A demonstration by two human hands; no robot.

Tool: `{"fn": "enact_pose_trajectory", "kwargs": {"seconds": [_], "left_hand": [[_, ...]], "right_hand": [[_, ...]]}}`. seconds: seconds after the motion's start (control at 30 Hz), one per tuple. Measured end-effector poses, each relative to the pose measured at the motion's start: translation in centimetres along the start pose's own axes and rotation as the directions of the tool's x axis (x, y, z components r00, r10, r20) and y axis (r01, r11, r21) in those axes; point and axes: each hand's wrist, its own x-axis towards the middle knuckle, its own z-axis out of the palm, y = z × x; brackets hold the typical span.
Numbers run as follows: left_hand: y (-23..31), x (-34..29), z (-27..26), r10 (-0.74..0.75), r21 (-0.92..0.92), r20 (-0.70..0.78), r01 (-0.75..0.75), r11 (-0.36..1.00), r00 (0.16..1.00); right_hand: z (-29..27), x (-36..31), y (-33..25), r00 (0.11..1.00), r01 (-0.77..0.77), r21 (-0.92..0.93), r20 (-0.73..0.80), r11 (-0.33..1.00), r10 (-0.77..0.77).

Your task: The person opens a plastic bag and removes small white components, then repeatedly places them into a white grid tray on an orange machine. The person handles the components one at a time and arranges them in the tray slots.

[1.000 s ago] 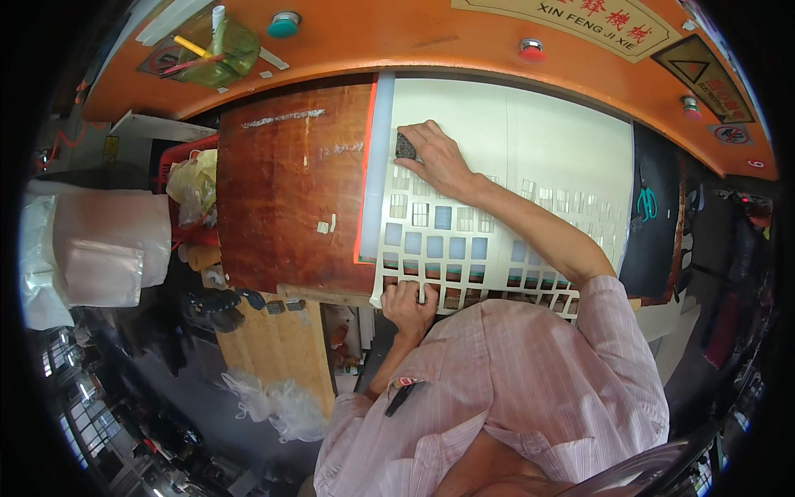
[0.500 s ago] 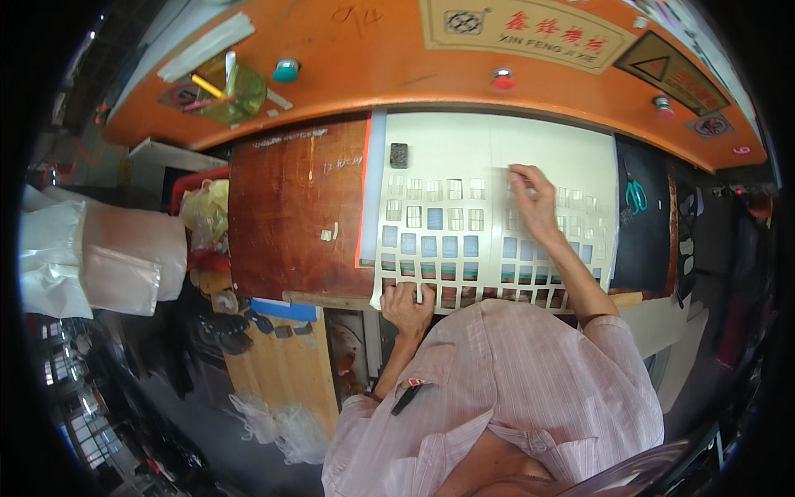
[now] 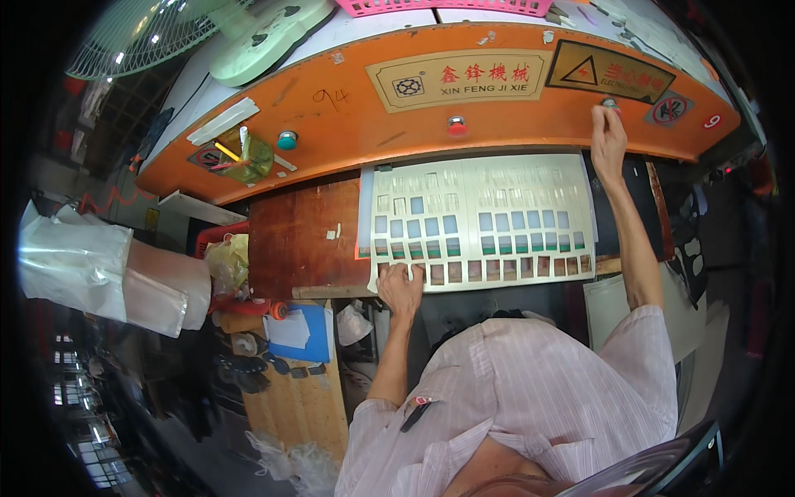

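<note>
My right hand (image 3: 609,139) is raised to the orange machine front, its fingers bunched together at the push button (image 3: 611,104) at far right, partly covering it. My left hand (image 3: 401,288) rests at the near left corner of a cream sheet (image 3: 470,248), fingertips on its edge and thumb spread apart. Rows of rectangular openings cross the sheet. Blue, green and reddish-brown show through the nearer openings; the farther ones look pale. The sheet lies partly on a reddish-brown board (image 3: 302,236), and its far part goes under the panel's lower edge.
The orange panel (image 3: 348,124) spans the far side, with a green button (image 3: 286,140), a red button (image 3: 456,125) and a pen cup (image 3: 250,161). A fan (image 3: 269,37) and pink basket (image 3: 447,7) stand above. Plastic bags (image 3: 108,277) hang at left; a blue folder (image 3: 300,333) lies below.
My right hand has left the sheet and gone up and right to the button. The view has shifted. The dark block and teal scissors are out of sight. My left hand stays at the sheet's corner.
</note>
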Motion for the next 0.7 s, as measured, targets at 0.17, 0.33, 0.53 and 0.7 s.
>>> {"fn": "enact_pose_trajectory", "kwargs": {"seconds": [0.17, 0.33, 0.53, 0.7], "left_hand": [[-0.6, 0.3, 0.2, 0.047, -0.005, -0.037, -0.048, 0.999, 0.998], [-0.5, 0.2, 0.3, 0.102, 0.004, -0.11, -0.103, 0.995, 0.989], [0.3, 0.5, -0.2, 0.082, -0.002, -0.133, -0.083, 0.997, 0.988], [0.3, 0.5, -0.3, 0.069, -0.006, -0.115, -0.071, 0.997, 0.991]], "right_hand": [[-3.8, -3.7, -1.9, 0.995, -0.056, 0.043, 0.088, 0.998, 0.052], [-7.9, -12.5, -1.3, 0.957, -0.273, -0.078, 0.08, 0.959, 0.279], [-11.4, -20.3, 1.2, 0.861, -0.501, -0.188, -0.013, 0.845, 0.508], [-12.0, -24.4, 1.7, 0.783, -0.608, -0.173, 0.032, 0.775, 0.621]]}}
